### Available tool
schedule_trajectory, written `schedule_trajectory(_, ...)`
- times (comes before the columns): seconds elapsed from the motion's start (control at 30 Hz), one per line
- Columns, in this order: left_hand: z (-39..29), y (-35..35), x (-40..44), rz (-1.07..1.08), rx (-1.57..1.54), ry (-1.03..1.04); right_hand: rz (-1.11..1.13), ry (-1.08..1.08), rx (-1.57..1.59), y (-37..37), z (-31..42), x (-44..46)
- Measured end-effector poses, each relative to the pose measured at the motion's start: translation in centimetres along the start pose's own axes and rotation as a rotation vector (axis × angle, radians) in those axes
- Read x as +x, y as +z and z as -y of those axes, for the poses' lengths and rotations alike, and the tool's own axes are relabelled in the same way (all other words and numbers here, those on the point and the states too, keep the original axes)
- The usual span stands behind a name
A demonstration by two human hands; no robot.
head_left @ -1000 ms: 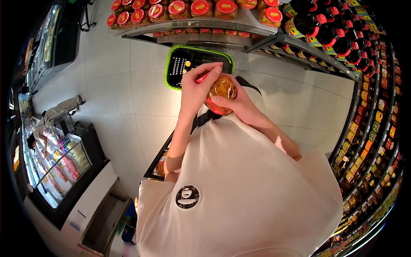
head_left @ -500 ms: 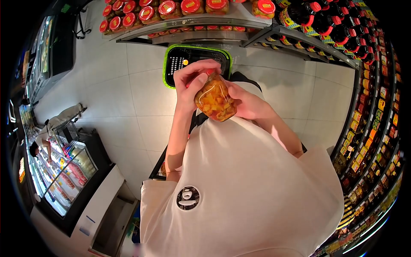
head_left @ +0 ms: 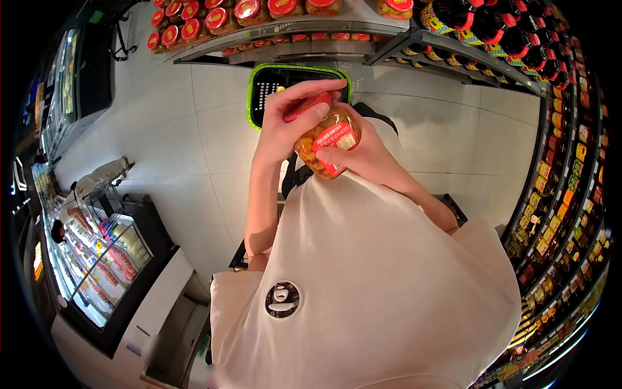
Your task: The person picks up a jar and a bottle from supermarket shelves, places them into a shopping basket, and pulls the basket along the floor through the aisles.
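Head view: clear glass jar (head_left: 308, 152) of amber chunks held between fingers. Red lid (head_left: 306, 108) enclosed by curled left hand (head_left: 277, 135); body clasped by right hand (head_left: 366, 154), opened to jar's width, thumb across red label (head_left: 332, 137). Probably weighty, rigid, slick, breakable; best gripped round body. Long axis tilted, lid pointed away from beige shirt (head_left: 389, 285), base towards it.
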State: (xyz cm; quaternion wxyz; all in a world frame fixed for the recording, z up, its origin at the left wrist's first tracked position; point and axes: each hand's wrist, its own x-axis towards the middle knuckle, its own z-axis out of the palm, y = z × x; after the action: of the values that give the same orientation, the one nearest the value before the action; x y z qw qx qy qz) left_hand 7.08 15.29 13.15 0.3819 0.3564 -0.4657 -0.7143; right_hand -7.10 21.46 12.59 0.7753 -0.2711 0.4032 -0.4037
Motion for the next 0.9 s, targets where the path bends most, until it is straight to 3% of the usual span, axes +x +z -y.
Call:
schedule_trajectory(0.1, 0.1, 0.1, 0.0, -0.033, 0.022, -0.087, -0.019, -0.004, -0.017, -0.2, 0.0, 0.1)
schedule_trajectory(0.3, 1.4, -0.7, -0.2, -0.016, -0.104, -0.026, -0.015, -0.015, -0.142, -0.4, 0.3, 0.3)
schedule_trajectory(0.67, 3.3, -2.1, -1.0, -0.132, 0.001, 0.04, 0.054, 0.028, -0.128, -0.9, -1.3, 2.5)
schedule_trajectory(0.9, 6.7, -3.4, -2.7, -0.419, -0.085, -0.105, 0.063, 0.225, -0.192, -2.0, -4.4, 5.2)
